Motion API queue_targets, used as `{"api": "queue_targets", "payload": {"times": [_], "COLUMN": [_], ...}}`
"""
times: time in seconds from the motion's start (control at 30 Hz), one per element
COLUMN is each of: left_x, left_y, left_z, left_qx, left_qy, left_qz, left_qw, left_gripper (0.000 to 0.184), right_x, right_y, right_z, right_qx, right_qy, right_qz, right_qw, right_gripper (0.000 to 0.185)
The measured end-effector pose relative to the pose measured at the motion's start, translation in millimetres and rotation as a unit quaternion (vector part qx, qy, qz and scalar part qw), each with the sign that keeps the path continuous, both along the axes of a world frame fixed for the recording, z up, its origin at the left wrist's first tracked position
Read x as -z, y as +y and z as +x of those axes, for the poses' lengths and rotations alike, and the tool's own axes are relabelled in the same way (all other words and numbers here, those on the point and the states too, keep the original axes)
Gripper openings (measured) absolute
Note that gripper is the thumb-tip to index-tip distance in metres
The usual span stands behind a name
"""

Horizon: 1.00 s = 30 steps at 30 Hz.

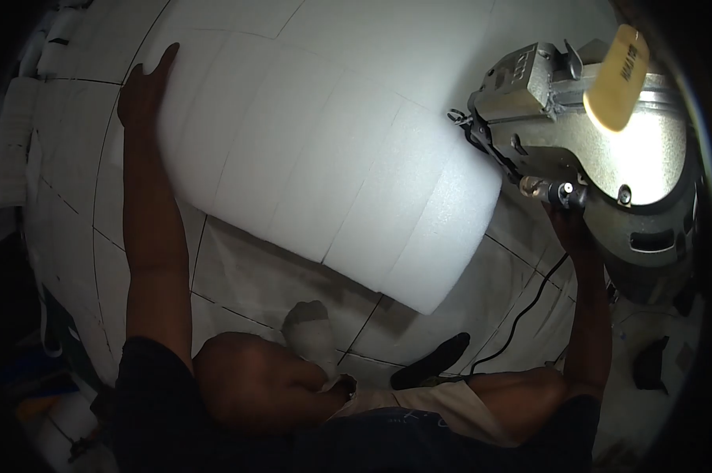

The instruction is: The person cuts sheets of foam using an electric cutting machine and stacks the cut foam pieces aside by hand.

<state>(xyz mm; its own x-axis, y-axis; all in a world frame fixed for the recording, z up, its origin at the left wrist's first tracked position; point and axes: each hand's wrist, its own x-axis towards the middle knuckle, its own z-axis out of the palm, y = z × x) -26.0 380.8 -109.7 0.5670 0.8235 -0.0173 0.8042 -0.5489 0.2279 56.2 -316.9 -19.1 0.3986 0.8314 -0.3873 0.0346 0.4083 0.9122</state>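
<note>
A large white foam block (pixel 308 158), marked by several seams, lies across the middle of the view. At its far left edge is my left hand (pixel 145 94), with the fingers apart and nothing held between them. On the right stands a large metal machine (pixel 521 130) with a bright light on its rounded cover and a yellowish tag (pixel 617 79) on top. My right hand (pixel 568 227) reaches up to the underside of the machine, beside a metal knob (pixel 565 191). The machine hides its fingers, so its grip cannot be made out.
Pale floor tiles (pixel 237 260) with dark joints lie under the foam. A black cable (pixel 529 307) runs down from the machine. My legs and feet, one in a grey sock (pixel 310 335), are near the bottom. White rolled material (pixel 13 142) stands at the far left.
</note>
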Motion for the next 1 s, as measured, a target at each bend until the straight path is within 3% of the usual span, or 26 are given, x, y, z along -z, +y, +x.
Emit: {"api": "queue_targets", "payload": {"times": [0.03, 0.07, 0.13, 0.37, 0.47, 0.53, 0.57, 0.63, 0.87, 0.93, 1.0], "left_x": [-12, -17, -12, -21, -17, -18, -17, -17, -22, -17, -14], "left_y": [-16, -24, -20, -36, -31, -33, -35, -35, -38, -37, -35], "left_z": [1, -1, -1, -4, -3, -4, -4, -4, -4, -3, -2], "left_qx": [-0.027, -0.056, -0.049, -0.044, -0.036, -0.037, -0.038, -0.040, -0.022, -0.024, -0.027], "left_qy": [-0.003, -0.005, -0.011, -0.013, -0.009, -0.013, -0.019, -0.012, -0.006, -0.007, -0.013], "left_qz": [-0.005, -0.010, 0.004, -0.014, 0.004, 0.002, -0.004, -0.011, -0.020, -0.008, 0.003], "left_qw": [1.000, 0.998, 0.999, 0.999, 0.999, 0.999, 0.999, 0.999, 1.000, 1.000, 1.000], "left_gripper": [0.117, 0.117, 0.117, 0.119, 0.120, 0.120, 0.120, 0.120, 0.121, 0.121, 0.121], "right_x": [-8, -3, 16, 24, 30, 9, 16, 38, 40, 34, 30], "right_y": [9, 3, -20, -32, -40, -12, -22, -51, -46, -34, -31], "right_z": [-3, -2, 3, 10, 11, -2, 2, 13, 9, 11, 9], "right_qx": [-0.049, -0.050, 0.055, 0.045, 0.045, 0.001, -0.003, 0.065, 0.095, 0.085, 0.098], "right_qy": [-0.078, -0.079, 0.082, 0.117, 0.092, -0.025, -0.025, 0.163, 0.138, 0.183, 0.183], "right_qz": [-0.046, -0.046, 0.084, 0.089, 0.031, -0.038, -0.040, 0.139, 0.149, 0.185, 0.167], "right_qw": [0.995, 0.994, 0.992, 0.988, 0.994, 0.999, 0.999, 0.975, 0.975, 0.962, 0.964], "right_gripper": [0.050, 0.050, 0.049, 0.048, 0.046, 0.046, 0.046, 0.047, 0.047, 0.058, 0.058]}}
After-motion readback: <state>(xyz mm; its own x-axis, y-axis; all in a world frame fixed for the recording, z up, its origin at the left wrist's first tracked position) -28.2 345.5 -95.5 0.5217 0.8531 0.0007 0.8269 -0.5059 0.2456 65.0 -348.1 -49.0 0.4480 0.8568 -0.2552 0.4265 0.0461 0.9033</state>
